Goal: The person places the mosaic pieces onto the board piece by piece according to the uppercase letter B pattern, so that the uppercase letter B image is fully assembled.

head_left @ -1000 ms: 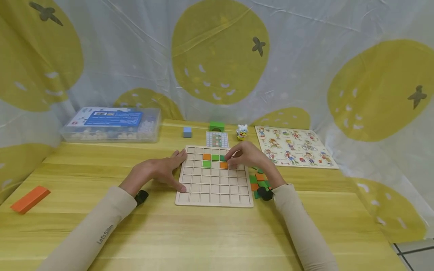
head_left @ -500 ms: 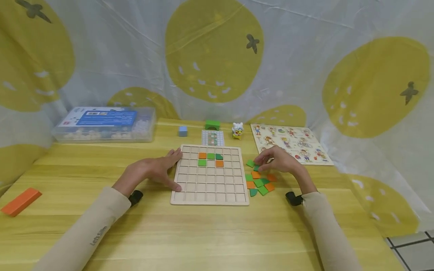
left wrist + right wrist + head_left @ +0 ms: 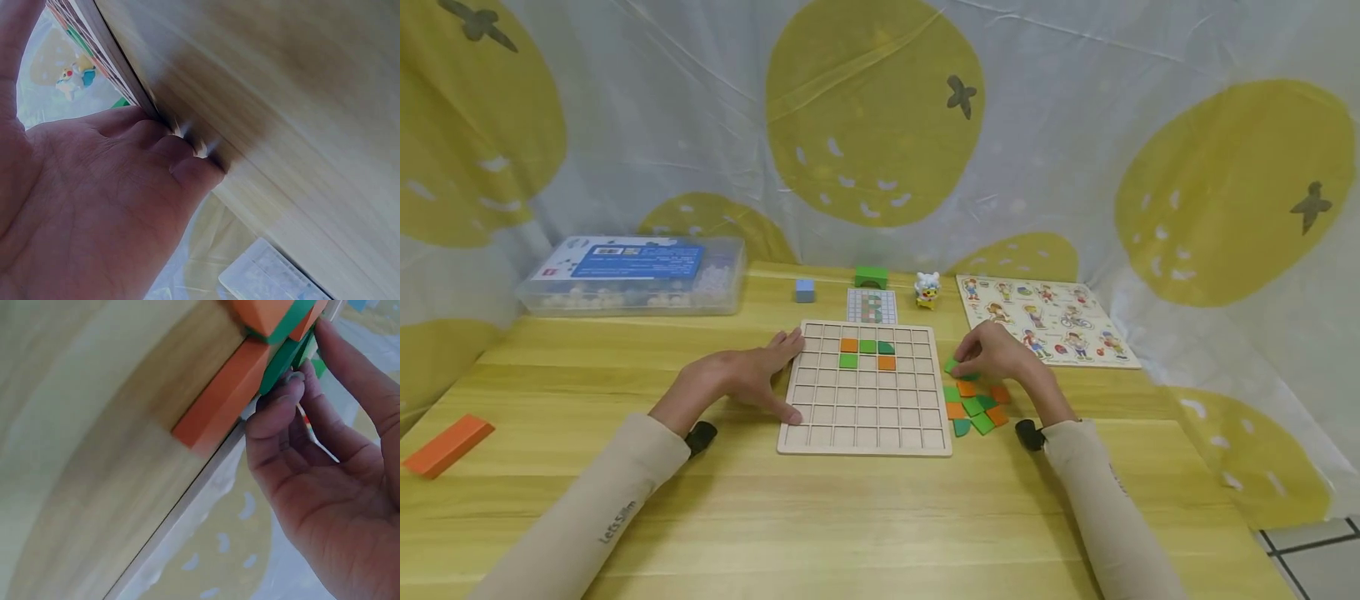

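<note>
A wooden grid board lies before me, with several orange and green tiles set in its upper cells. My left hand rests against the board's left side, thumb and fingers spread along the edge. In the left wrist view, the palm of the left hand shows with its fingertips down by the board. To the right of the board, my right hand pinches a light green square tile at the top of a loose pile. Its curled fingers hide part of that tile. Loose orange tiles show beside it in the right wrist view.
Behind the board lie a pattern card, a green arch block, a blue cube and a small figurine. A picture puzzle board is at back right, a clear plastic case at back left, an orange block far left.
My right hand has left the board's upper right cells, where a dark green rounded tile now shows uncovered, and moved right to the loose tiles. The left hand stays at the board's edge.
</note>
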`<state>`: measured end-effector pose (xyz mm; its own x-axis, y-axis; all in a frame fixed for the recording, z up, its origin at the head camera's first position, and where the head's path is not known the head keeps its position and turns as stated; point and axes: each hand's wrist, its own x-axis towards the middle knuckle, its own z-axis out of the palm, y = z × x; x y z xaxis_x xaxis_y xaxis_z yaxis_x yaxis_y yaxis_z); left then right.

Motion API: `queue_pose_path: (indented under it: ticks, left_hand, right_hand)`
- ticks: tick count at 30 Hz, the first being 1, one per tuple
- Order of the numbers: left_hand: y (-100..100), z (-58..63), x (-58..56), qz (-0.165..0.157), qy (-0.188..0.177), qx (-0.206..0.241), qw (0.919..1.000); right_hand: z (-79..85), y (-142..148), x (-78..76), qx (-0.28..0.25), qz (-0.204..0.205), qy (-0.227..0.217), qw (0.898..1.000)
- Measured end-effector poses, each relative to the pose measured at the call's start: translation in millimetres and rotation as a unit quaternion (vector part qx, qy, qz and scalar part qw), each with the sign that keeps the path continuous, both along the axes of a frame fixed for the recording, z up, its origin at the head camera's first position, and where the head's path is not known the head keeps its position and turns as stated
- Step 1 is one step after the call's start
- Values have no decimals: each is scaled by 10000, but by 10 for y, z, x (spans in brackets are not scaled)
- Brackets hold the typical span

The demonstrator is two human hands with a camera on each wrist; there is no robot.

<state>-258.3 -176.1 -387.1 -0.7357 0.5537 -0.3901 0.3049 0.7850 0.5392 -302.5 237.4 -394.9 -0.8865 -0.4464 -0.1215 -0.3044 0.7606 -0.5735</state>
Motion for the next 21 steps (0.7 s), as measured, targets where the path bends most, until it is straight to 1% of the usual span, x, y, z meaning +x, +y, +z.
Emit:
queue_pose_path:
  ticks: [3,7,10,13,15,17,21]
  left_hand:
    - [-8,3,0,-18,19,-26,10000]
    - [-31,2,-1,-27,17,-27,10000]
    - [-38,9,5,-2,19,-53,10000]
    - [-44,13,7,48,10,-98,9999]
    - [-41,16,6,42,13,-87,10000]
    - [-39,12,2,31,8,-71,10000]
    - [-19,9,-3,9,29,-70,10000]
  right_hand:
    - [28,-8,19,-65,-9,88,9999]
    - [96,-106,36,-583,1,83,9983]
    - [161,-333,38,-1026,232,-111,9944]
    - [216,-624,43,-1268,545,-382,9897]
    - [226,-784,43,-1352,731,-521,9867]
    - [232,-897,47,-1334,824,-581,9859]
    - [213,-927,53,-1242,776,-581,9875]
